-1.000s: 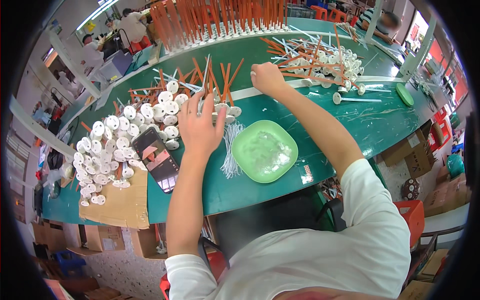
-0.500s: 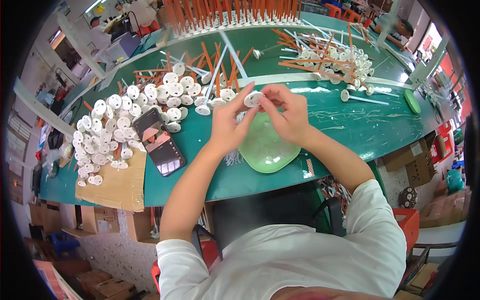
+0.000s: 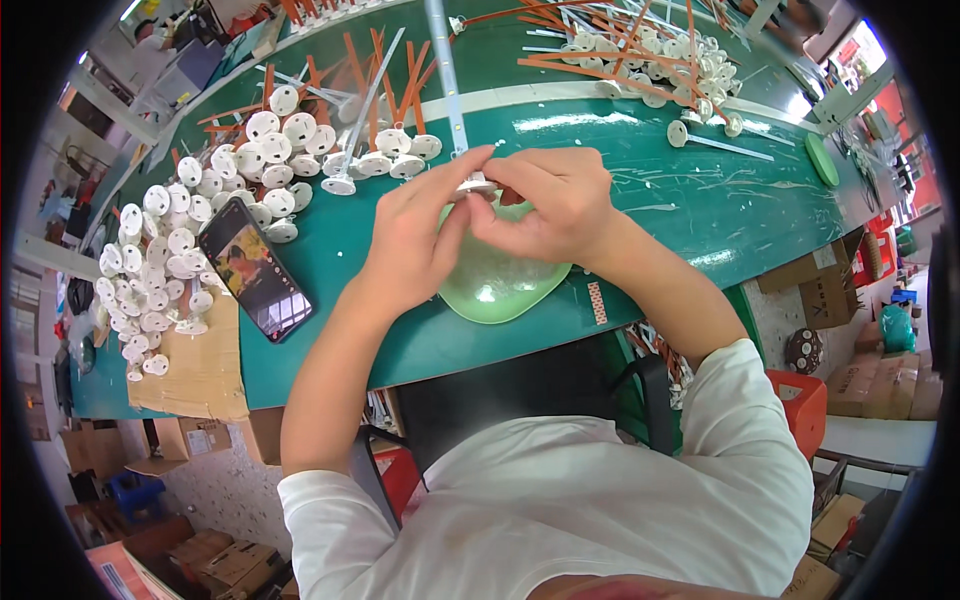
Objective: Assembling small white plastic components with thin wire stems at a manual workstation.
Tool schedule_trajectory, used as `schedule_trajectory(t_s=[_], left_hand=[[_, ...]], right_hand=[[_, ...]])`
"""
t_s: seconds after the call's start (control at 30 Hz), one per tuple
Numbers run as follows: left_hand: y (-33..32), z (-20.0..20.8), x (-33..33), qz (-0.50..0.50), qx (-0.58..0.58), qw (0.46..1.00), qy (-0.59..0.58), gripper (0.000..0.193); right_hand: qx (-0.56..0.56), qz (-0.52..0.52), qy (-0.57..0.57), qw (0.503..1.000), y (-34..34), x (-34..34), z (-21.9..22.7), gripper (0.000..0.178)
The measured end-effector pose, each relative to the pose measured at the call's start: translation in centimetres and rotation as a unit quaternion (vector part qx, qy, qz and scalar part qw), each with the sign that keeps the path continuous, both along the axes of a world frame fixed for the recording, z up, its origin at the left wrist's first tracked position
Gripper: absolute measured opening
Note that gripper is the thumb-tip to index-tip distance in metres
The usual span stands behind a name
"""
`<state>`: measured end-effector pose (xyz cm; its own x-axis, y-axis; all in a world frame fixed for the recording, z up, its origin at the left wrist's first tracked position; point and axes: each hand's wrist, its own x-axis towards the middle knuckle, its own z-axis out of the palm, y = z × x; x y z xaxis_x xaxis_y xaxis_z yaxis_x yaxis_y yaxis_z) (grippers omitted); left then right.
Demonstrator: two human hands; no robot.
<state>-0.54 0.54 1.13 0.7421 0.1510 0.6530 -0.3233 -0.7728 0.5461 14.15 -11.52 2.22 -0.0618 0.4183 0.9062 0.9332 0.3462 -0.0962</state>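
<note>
Over the green dish (image 3: 505,297), my two hands meet at one white round cap (image 3: 476,187), which has a long pale strip (image 3: 446,85) with small yellow dots standing up from it. My left hand (image 3: 412,235) pinches the cap's left side, fingers closed. On the other side my right hand (image 3: 555,205) grips it with thumb and bent fingers. My fingers hide part of the cap and the strip's lower end. The dish sits on the green table (image 3: 640,235) below; small pieces in it are too blurred to name.
Left of my hands spreads a heap of white round caps (image 3: 181,240), several with orange or pale strips, partly on cardboard (image 3: 205,360). A phone (image 3: 256,268) lies beside it. Another pile (image 3: 690,65) is at the far right, near a small green dish (image 3: 822,160).
The view has shifted, so the table things sit further left and higher. The cap has tilted from showing its face to nearly edge-on, and my right fingers have curled further over it.
</note>
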Motion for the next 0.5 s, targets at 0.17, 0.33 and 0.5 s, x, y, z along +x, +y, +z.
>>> schedule_trajectory(t_s=[0.17, 0.33, 0.5], left_hand=[[0.8, -0.5, -0.1, 0.018, 0.001, 1.0, -0.005, 0.05], [0.9, -0.4, -0.1, 0.002, -0.121, 0.991, 0.053, 0.044], [2.3, -0.4, 0.0, 0.01, 0.037, 0.999, 0.019, 0.037]], right_hand=[[-0.041, -0.007, -0.001, 0.999, 0.0, -0.2, -0.8, 0.017], [-0.108, 0.022, 0.027, 0.994, 0.0, 0.6, 0.0, 0.012], [-0.102, 0.025, 0.037, 0.994, 0.3, 0.4, -0.5, 0.011]])
